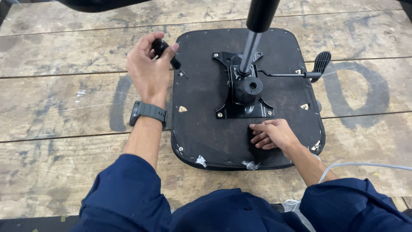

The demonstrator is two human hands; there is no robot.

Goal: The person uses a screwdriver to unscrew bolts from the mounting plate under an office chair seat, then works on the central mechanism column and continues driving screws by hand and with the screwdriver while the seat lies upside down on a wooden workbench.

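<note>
The left hand [148, 68] pinches a black-handled screwdriver [165, 50] in its grip, the tip apparently at a screw just below on the left edge of the upturned chair seat [206, 133]. The right hand [270, 134] presses flat on the seat's near side, fingers together, holding nothing, likely steadying it. Bare wooden bench [56, 111] lies open left of the grip.
</note>
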